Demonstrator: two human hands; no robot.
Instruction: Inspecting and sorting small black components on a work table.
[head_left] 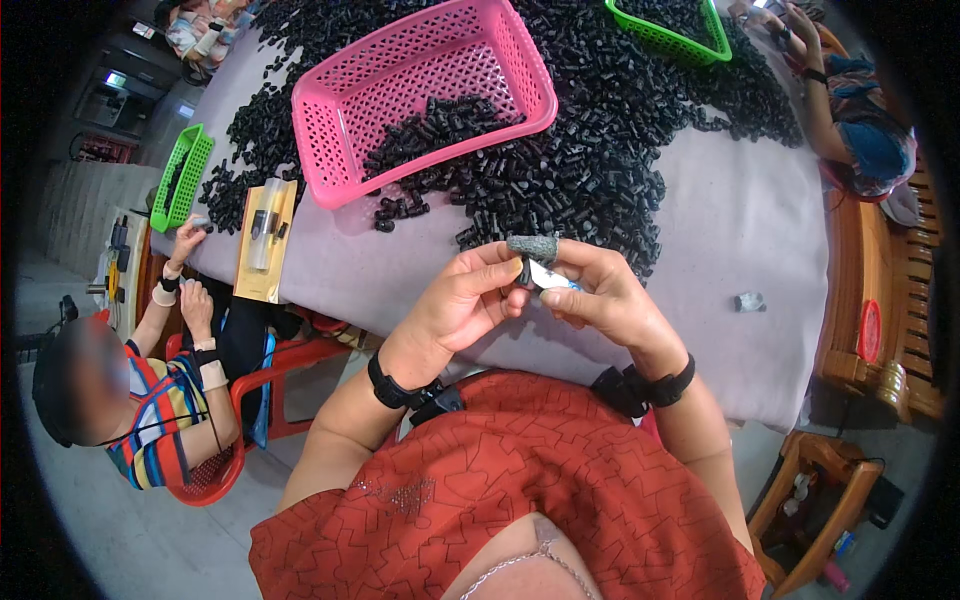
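In the head view, my left hand (452, 305) pinched a small black piece (523, 273) at its fingertips. Just right of it, my right hand (610, 297) gripped a white tool (547, 277); heaped black pieces (575, 180) lay beyond them.

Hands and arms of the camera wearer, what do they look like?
Short red fabric sleeves with dark line patterns leave both forearms bare. Black wrist straps with boxy black devices are on both arms. A grey, rough cover seems to sit on the right index finger.

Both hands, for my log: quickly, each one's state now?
Left hand: closed, holding a black piece.
Right hand: closed, holding a white-and-blue object.
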